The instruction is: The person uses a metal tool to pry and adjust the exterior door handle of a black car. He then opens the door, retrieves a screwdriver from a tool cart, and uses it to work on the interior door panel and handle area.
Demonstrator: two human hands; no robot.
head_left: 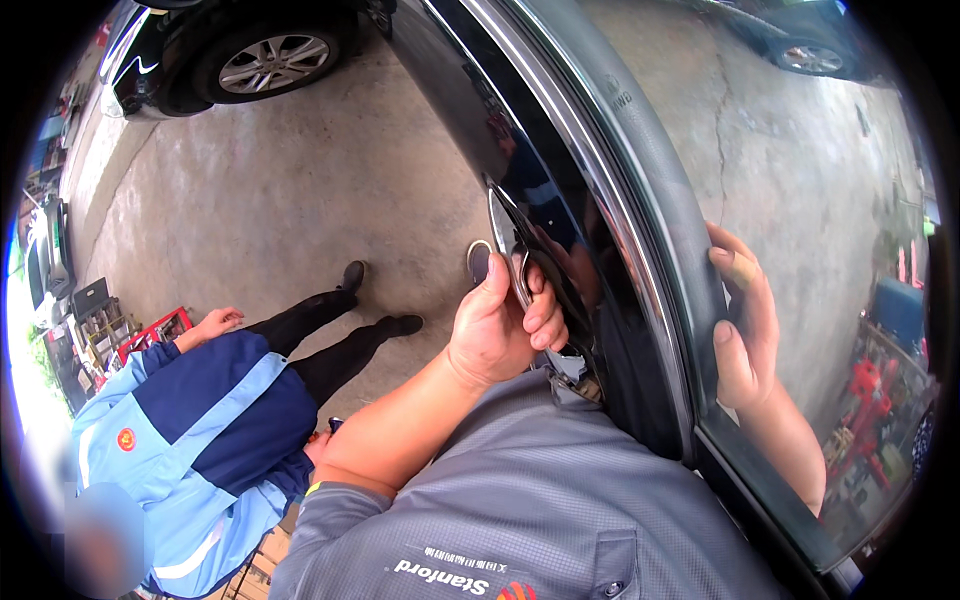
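My left hand [505, 315] is closed round the chrome door handle [503, 222] of a black car door [545, 180]. Thumb and curled fingers sit on opposite sides of it. Across the door, at the right, my right hand [748, 325] rests its bent fingers and thumb on the edge of the dark window visor [640, 150], apparently gripping the door's edge. A yellowish patch shows on one of its fingers. Part of that arm is hidden toward the lower right. Chrome trim [590, 135] runs between the handle side and the visor.
A person in a blue jacket [215, 420] stands close on my left. Behind them is a red tool box [155, 335]. A dark car's wheel [275, 65] is at the far left, and another car [815, 45] at the far right. Red equipment [865, 395] stands at the right.
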